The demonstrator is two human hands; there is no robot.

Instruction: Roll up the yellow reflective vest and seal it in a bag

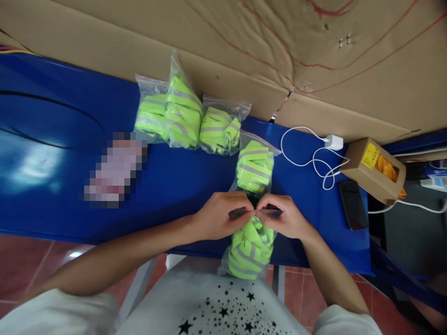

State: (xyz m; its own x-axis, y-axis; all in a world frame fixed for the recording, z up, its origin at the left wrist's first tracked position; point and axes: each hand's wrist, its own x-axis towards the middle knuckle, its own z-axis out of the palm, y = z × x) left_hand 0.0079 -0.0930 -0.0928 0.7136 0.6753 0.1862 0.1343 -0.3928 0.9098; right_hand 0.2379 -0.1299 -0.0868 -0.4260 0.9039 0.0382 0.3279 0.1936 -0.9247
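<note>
**Both hands pinch the top edge of a bagged yellow-green vest**

A wide blue surface (174,186) stretches out ahead of the hands and to both sides. Beyond it, far ahead of the hands, stands a wall of brown cardboard (244,42) marked with red lines.

Ahead of the left hand and off to its left lies a row of three clear bags of folded fluorescent vests (185,116), touching one another. A fourth bag (254,165) lies just ahead of both hands, almost touching the fingertips.

To the right of the right hand, well apart, sits a small cardboard box (375,170) with a window and a yellow label. Nearer that hand lies a dark phone (352,204), flat on the surface. A white charger with its looped cable (321,158) lies ahead of the phone.

The left hand (218,216) and right hand (284,216) meet at the near edge of the surface, thumbs and fingers closed in a pinch on the top strip of a clear bag with a folded vest (249,249). The bag hangs just below the hands, over the edge of the surface and above the person's lap. A blurred patch lies well to the left of the left hand.
</note>
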